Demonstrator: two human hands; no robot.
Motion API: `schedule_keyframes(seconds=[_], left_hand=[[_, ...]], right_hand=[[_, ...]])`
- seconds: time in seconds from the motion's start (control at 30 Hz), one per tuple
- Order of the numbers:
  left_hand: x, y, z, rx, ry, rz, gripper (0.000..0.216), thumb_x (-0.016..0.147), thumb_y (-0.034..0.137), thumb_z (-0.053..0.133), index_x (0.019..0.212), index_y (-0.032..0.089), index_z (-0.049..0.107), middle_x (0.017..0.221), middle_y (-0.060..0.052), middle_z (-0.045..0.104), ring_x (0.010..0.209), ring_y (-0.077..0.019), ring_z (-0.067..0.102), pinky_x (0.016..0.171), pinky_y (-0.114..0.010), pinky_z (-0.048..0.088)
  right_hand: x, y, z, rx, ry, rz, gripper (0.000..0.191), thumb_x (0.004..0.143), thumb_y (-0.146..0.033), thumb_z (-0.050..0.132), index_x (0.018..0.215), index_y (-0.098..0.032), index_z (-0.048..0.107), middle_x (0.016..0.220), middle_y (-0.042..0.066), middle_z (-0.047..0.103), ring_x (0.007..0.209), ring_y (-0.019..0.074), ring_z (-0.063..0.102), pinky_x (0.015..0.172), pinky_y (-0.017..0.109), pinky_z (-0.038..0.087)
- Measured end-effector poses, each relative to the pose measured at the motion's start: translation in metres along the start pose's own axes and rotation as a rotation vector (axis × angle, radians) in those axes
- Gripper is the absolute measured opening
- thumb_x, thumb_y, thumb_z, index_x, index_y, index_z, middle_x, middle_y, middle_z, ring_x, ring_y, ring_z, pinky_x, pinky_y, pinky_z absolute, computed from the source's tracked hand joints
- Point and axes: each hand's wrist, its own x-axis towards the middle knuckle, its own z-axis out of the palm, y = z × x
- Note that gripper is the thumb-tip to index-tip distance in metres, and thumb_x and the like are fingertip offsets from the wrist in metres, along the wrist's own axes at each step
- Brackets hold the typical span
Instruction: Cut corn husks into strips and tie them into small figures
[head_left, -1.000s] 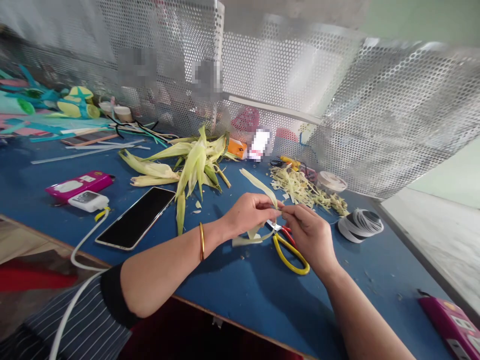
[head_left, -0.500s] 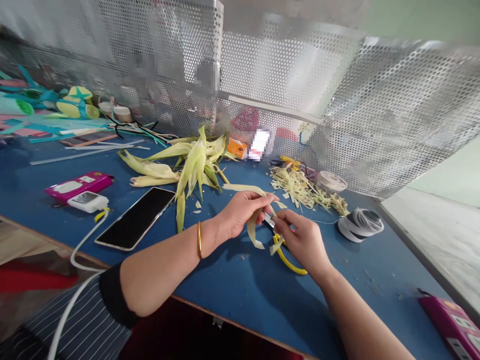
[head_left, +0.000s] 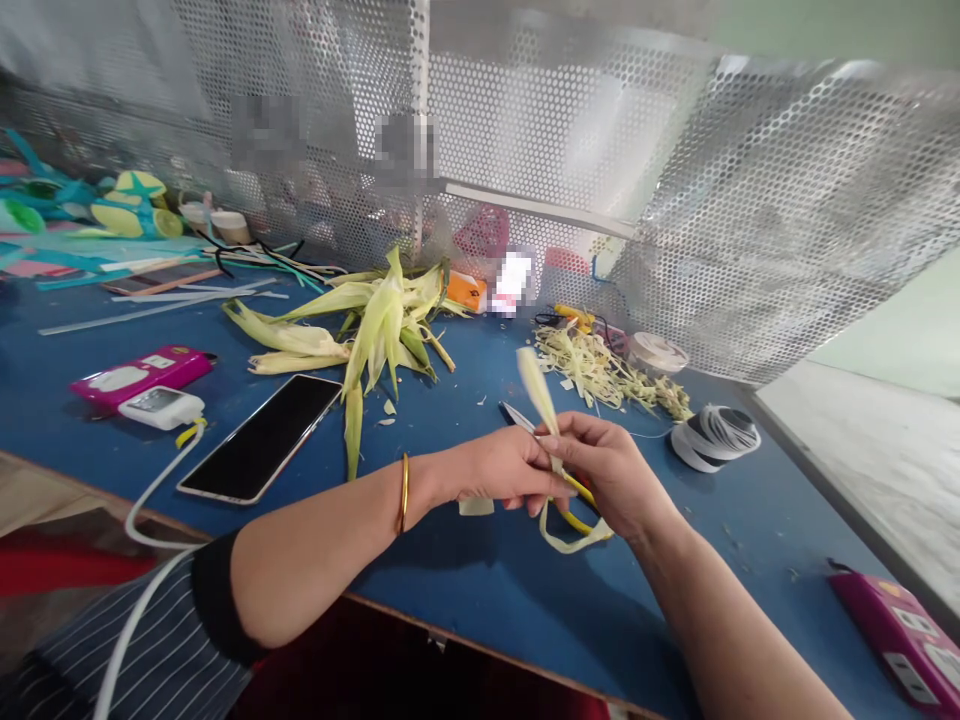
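Observation:
Both my hands meet over the blue table (head_left: 465, 600), each pinching the same pale corn husk strip (head_left: 536, 388). My left hand (head_left: 501, 470), with a gold bangle at the wrist, grips the strip's lower part. My right hand (head_left: 609, 468) pinches it just beside the left. The strip's top stands up above my fingers and its lower end curls down below them. Yellow-handled scissors (head_left: 514, 415) lie on the table under my hands, with the blade tip showing at the left.
A pile of green-yellow corn husks (head_left: 382, 320) lies behind, with a black phone (head_left: 262, 435), a pink power bank (head_left: 142, 370) and a white charger (head_left: 161, 407) to the left. Husk shreds (head_left: 600, 370) and a tape roll (head_left: 716, 435) sit right. A perforated metal screen (head_left: 712, 200) walls the back.
The husk strip, drooping half a second ago, now stands upright between my fingers. Both hands have drawn closer together and shifted slightly toward me.

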Motion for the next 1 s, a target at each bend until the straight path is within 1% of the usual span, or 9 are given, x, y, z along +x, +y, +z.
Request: schedule_keyframes(seconds=[0.13, 0.2, 0.27, 0.33, 0.4, 0.47, 0.6, 0.77, 1.0], left_hand=[[0.004, -0.003, -0.001, -0.052, 0.051, -0.074, 0.024, 0.083, 0.031, 0.063, 0.066, 0.016, 0.069, 0.048, 0.003, 0.053, 0.037, -0.0053, 0.041, 0.039, -0.019, 0.03], [0.007, -0.005, -0.006, -0.168, 0.129, -0.103, 0.025, 0.082, 0.035, 0.063, 0.067, 0.016, 0.068, 0.049, 0.003, 0.053, 0.037, -0.0064, 0.042, 0.038, -0.02, 0.029], [0.009, -0.005, -0.012, -0.33, 0.207, -0.111, 0.023, 0.081, 0.034, 0.063, 0.069, 0.016, 0.068, 0.05, 0.003, 0.055, 0.039, -0.0077, 0.045, 0.039, -0.021, 0.032], [0.011, -0.005, -0.017, -0.482, 0.26, -0.12, 0.019, 0.08, 0.029, 0.063, 0.069, 0.015, 0.067, 0.053, 0.002, 0.057, 0.042, -0.0079, 0.047, 0.041, -0.021, 0.034], [0.012, -0.003, -0.023, -0.591, 0.31, -0.129, 0.016, 0.08, 0.026, 0.063, 0.071, 0.013, 0.068, 0.058, 0.0, 0.061, 0.046, -0.0079, 0.051, 0.041, -0.02, 0.031], [0.013, -0.002, -0.026, -0.674, 0.359, -0.123, 0.015, 0.082, 0.025, 0.062, 0.076, 0.013, 0.07, 0.065, -0.003, 0.067, 0.053, -0.0088, 0.057, 0.041, -0.02, 0.028], [0.013, 0.001, -0.03, -0.816, 0.381, -0.094, 0.019, 0.089, 0.024, 0.057, 0.081, 0.013, 0.069, 0.078, -0.007, 0.072, 0.066, -0.012, 0.066, 0.041, -0.019, 0.03], [0.009, 0.006, -0.032, -0.907, 0.39, -0.121, 0.021, 0.093, 0.02, 0.053, 0.08, 0.011, 0.067, 0.073, -0.006, 0.069, 0.064, -0.0107, 0.066, 0.056, -0.018, 0.05], [0.011, 0.001, -0.018, -0.87, 0.343, -0.048, 0.019, 0.088, 0.019, 0.057, 0.074, 0.011, 0.067, 0.071, -0.006, 0.068, 0.063, -0.0116, 0.063, 0.063, -0.022, 0.05]], right_hand=[[-0.001, 0.0, -0.001, 0.001, 0.304, -0.266, 0.026, 0.075, -0.041, 0.075, 0.077, -0.019, 0.061, 0.054, -0.006, 0.049, 0.043, 0.0098, 0.043, 0.042, 0.024, 0.037], [-0.003, 0.0, -0.002, -0.185, 0.457, -0.451, 0.021, 0.082, -0.039, 0.068, 0.078, -0.02, 0.061, 0.054, -0.006, 0.048, 0.045, 0.0096, 0.042, 0.045, 0.024, 0.037], [-0.007, 0.002, -0.002, -0.476, 0.522, -0.621, 0.015, 0.088, -0.034, 0.062, 0.081, -0.021, 0.061, 0.061, -0.002, 0.056, 0.051, 0.012, 0.049, 0.051, 0.027, 0.041], [-0.011, 0.004, 0.001, -0.839, 0.454, -0.834, 0.009, 0.091, -0.027, 0.057, 0.086, -0.022, 0.062, 0.071, 0.002, 0.064, 0.059, 0.0148, 0.056, 0.058, 0.029, 0.044], [-0.013, 0.006, 0.003, -1.204, 0.291, -1.058, 0.011, 0.091, -0.019, 0.052, 0.091, -0.021, 0.063, 0.074, 0.004, 0.066, 0.064, 0.0166, 0.058, 0.061, 0.031, 0.042], [-0.011, 0.009, 0.006, -1.475, 0.144, -1.181, 0.017, 0.093, -0.015, 0.047, 0.092, -0.019, 0.064, 0.072, 0.005, 0.065, 0.062, 0.0172, 0.056, 0.059, 0.032, 0.037], [-0.003, 0.014, 0.008, -1.651, 0.039, -1.12, 0.023, 0.096, -0.012, 0.042, 0.089, -0.018, 0.063, 0.072, 0.004, 0.061, 0.065, 0.0181, 0.053, 0.059, 0.033, 0.035], [0.0, 0.015, 0.007, -1.559, -0.093, -1.058, 0.023, 0.096, -0.014, 0.041, 0.099, -0.015, 0.064, 0.076, 0.005, 0.064, 0.069, 0.0184, 0.057, 0.068, 0.035, 0.043], [-0.005, 0.015, 0.021, -1.547, 0.075, -1.195, 0.029, 0.093, -0.006, 0.044, 0.108, -0.018, 0.066, 0.085, 0.007, 0.067, 0.08, 0.0206, 0.062, 0.079, 0.039, 0.048]])
